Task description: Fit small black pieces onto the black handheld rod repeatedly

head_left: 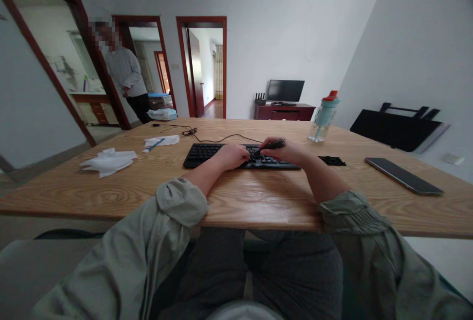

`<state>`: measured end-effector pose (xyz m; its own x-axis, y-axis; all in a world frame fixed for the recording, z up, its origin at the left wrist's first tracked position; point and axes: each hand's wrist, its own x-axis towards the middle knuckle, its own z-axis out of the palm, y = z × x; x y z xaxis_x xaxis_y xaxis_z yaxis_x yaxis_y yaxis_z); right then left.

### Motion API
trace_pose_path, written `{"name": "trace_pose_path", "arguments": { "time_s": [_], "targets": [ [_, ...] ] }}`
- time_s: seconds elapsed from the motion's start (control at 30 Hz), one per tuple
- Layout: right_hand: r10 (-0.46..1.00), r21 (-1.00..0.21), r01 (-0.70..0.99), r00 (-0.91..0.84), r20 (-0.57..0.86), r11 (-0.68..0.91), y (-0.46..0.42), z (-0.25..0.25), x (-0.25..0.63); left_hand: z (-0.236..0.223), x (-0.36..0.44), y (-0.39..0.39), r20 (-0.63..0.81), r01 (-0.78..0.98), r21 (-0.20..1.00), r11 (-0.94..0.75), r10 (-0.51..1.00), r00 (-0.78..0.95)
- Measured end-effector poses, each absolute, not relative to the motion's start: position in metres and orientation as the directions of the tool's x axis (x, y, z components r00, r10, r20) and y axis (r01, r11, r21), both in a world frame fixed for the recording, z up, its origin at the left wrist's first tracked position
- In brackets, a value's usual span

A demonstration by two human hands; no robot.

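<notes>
A black keyboard [199, 155] lies on the wooden table in front of me. My left hand [233, 156] rests over its middle keys, fingers curled and pressed together; whatever they may hold is hidden. In my right hand [283, 151] is a slim black-handled tool [277, 144], slanted so that its lower end points down and left at the keys. That end is too dark against the keyboard to tell its kind. Just right of the keyboard lies a small flat black object [331, 160].
The keyboard's cable [221, 138] trails back left. White tissues [110, 162] and a blue-and-white stick [154, 145] lie left. A water bottle [323, 117] and a phone [402, 175] are on the right. Beyond the table, a person [127, 73] stands near a doorway.
</notes>
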<state>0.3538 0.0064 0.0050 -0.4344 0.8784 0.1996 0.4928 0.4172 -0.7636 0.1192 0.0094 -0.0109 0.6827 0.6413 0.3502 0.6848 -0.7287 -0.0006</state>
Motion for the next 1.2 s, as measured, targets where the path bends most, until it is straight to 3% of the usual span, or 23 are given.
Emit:
{"name": "trace_pose_path", "arguments": {
  "time_s": [0.1, 0.27, 0.5, 0.67, 0.73, 0.97, 1.2],
  "targets": [
    [0.881, -0.813, 0.446, -0.445, 0.162, 0.374, 0.008, 0.005, 0.355, -0.007, 0.121, 0.004, 0.359, 0.716, -0.052, -0.696, 0.656, 0.663],
    [0.893, -0.840, 0.416, -0.421, 0.161, 0.348, 0.012, 0.009, 0.351, 0.001, 0.130, 0.006, 0.547, 0.725, -0.007, -0.689, 0.604, 0.579],
    [0.892, -0.807, 0.452, -0.409, 0.190, 0.379, 0.014, 0.016, 0.342, 0.001, 0.153, 0.027, 0.406, 0.762, 0.017, -0.647, 0.701, 0.586],
    [0.912, -0.801, 0.448, -0.288, 0.291, 0.397, 0.020, 0.001, 0.336, -0.006, 0.141, 0.042, 0.399, 0.802, 0.131, -0.583, 0.771, 0.495],
    [0.901, -0.751, 0.500, -0.282, 0.330, 0.432, 0.022, -0.008, 0.334, -0.008, 0.134, 0.045, 0.392, 0.816, 0.167, -0.553, 0.797, 0.460],
    [0.784, -0.471, 0.627, -0.519, 0.341, 0.620, 0.020, -0.028, 0.324, -0.009, 0.125, 0.042, 0.422, 0.820, 0.223, -0.527, 0.810, 0.406],
    [0.775, -0.260, 0.734, -0.555, 0.303, 0.627, 0.014, -0.026, 0.316, -0.011, 0.117, 0.044, 0.442, 0.794, 0.260, -0.549, 0.799, 0.408]
  ]
}}
